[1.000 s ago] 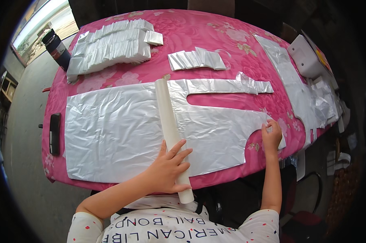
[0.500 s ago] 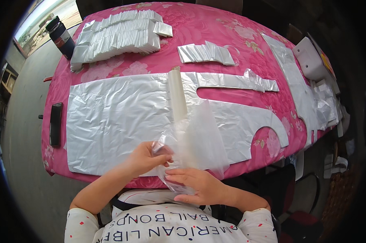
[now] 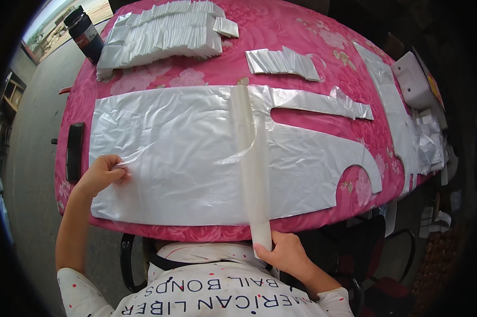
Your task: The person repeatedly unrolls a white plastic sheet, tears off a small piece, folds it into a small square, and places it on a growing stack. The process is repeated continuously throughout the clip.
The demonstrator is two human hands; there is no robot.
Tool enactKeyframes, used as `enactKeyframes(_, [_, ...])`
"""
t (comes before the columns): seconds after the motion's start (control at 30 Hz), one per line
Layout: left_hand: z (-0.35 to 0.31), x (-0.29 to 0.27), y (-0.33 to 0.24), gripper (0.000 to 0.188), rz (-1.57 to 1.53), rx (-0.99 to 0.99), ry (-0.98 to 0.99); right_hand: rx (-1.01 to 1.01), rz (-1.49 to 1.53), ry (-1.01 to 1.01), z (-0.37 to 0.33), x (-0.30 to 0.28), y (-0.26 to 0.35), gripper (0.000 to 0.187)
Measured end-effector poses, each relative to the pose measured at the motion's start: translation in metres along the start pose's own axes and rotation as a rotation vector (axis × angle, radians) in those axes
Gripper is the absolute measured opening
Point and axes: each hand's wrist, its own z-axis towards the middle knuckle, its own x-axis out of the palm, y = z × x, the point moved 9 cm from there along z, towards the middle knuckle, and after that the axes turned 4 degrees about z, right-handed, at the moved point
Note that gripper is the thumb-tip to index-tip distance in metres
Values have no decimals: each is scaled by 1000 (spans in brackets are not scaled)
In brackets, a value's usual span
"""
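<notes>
— Gripping the near end of the roll [image 3: 253, 174], the right hand [image 3: 287, 254] is closed around it just off the table's front edge. See that?

— Yes. The roll lies across the silver sheet [image 3: 185, 153], running away from the person toward the far side. And the left hand [image 3: 102, 173]?

— Out at the sheet's left end, fingers pinched on a thin clear film [image 3: 188, 158] that stretches from there to the roll. The film lies over the silver sheet, so its edge is hard to trace.

— What could go wrong, do you think?

— I'd say the film is the weak point. It is held at one corner only; a pull off-line could wrinkle it or let it fold onto itself. A harder tug might also drag the silver sheet along the pink cloth [image 3: 280, 37], since nothing weighs it down.

— And the roll?

— Its near end overhangs the table. If the right hand loosens, it could tip off or roll sideways.

— Anything else nearby?

— A dark flat object [image 3: 74, 150] just beside the left hand, at the table's left edge. Farther back, a big stack of folded silver pieces [image 3: 159, 31], a smaller stack [image 3: 281, 62], and a dark bottle [image 3: 84, 33] at the far left corner. More silver strips [image 3: 402, 127] trail down the right side.
</notes>
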Motion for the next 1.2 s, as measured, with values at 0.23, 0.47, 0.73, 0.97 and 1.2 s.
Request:
enactKeyframes(0.23, [-21, 10, -65, 20, 905, 344, -449, 71, 96, 10, -3, -6, -12, 37])
enactKeyframes(0.47, [-33, 169, -142, 51, 644, 967, -278, 90, 91, 23, -6, -3, -22, 35])
enactKeyframes(0.73, [-6, 245, -143, 63, 703, 957, -161, 104, 88, 191, -6, 0, -26, 43])
enactKeyframes(0.97, [-2, 253, -139, 64, 866, 947, -204, -103, 43, 35, 81, -60, 23, 52])
enactKeyframes(1.2, [-2, 253, -142, 64, 887, 958, -225, -77, 946, -7, 208, -101, 47, 37])
